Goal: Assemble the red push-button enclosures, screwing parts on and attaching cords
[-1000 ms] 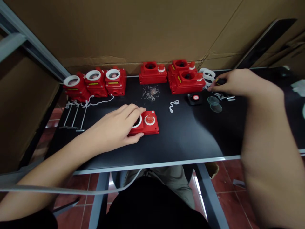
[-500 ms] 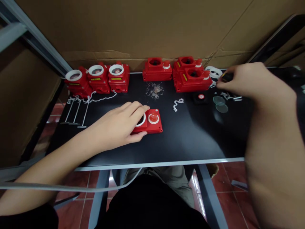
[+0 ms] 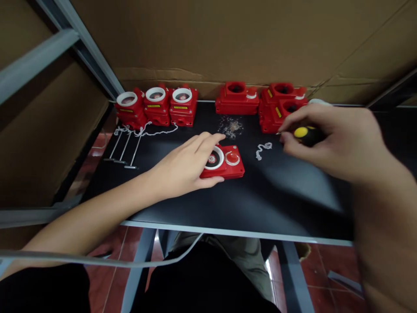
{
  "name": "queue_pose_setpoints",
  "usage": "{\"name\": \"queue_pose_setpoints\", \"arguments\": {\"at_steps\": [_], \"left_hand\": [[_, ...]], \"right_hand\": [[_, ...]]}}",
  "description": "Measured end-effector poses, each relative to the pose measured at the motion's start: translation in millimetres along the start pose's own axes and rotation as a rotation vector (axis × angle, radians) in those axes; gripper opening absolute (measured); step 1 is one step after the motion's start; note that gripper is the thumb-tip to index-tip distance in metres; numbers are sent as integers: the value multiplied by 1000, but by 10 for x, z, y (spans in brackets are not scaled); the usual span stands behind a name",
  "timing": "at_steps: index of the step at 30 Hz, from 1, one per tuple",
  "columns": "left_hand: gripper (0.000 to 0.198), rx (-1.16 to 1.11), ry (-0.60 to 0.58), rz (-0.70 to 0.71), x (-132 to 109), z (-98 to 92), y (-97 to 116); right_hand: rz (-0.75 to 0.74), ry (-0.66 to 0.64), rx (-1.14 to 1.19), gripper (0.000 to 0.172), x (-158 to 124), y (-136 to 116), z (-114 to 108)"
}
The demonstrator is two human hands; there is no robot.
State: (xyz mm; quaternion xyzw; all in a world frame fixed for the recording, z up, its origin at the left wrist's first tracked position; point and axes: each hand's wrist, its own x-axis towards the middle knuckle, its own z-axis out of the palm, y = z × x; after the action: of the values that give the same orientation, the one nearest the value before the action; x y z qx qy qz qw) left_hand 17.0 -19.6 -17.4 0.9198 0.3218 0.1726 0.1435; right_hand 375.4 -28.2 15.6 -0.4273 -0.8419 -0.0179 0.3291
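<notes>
My left hand is wrapped over the left part of a red housing lying on the black table, thumb along its near side. A white ring around a dark round window shows past my fingers, and a smaller red disc sits at the right. My right hand is raised to the right of it, closed around a screwdriver with a black-and-yellow handle. A small metal tip shows at the thumb and index finger; whether it belongs to the screwdriver I cannot tell.
Three red housings with white rings stand at the back left, T-shaped metal rods and white cord before them. More red housings stand at the back right. Shavings and a short cord lie between. A cable crosses in front.
My right hand has come left and toward me from the far right of the table, with the screwdriver in it. My left hand stays on the red housing; the view has shifted.
</notes>
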Motion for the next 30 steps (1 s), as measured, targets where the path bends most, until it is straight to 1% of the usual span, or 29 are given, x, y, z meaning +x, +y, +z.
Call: {"name": "queue_pose_setpoints", "arguments": {"at_steps": [1, 4, 7, 11, 14, 17, 20, 25, 30], "left_hand": [[87, -7, 8, -12, 3, 12, -2], [85, -4, 2, -37, 18, 17, -3], [76, 13, -10, -19, 22, 3, -6], [72, 35, -8, -1, 11, -2, -11], [71, 39, -6, 8, 10, 2, -11], [70, 55, -4, 16, 21, 6, -11], [71, 74, -11, 29, 33, 6, -8], [66, 63, -22, 33, 22, -12, -6], [66, 57, -33, 17, 10, -40, -5]], "right_hand": [[-28, -20, 65, 9, 3, -60, 46], [-31, -112, 282, 9, 29, -210, 176], [-44, -179, 375, 3, 51, -282, 265], [-26, -253, 501, 4, 66, -315, 296], [1, -283, 580, 1, 77, -344, 291], [28, -341, 584, 3, 82, -362, 306], [23, -393, 540, 6, 75, -355, 336], [-4, -362, 465, 7, 55, -332, 326], [-9, -421, 427, 11, 49, -361, 277]]}}
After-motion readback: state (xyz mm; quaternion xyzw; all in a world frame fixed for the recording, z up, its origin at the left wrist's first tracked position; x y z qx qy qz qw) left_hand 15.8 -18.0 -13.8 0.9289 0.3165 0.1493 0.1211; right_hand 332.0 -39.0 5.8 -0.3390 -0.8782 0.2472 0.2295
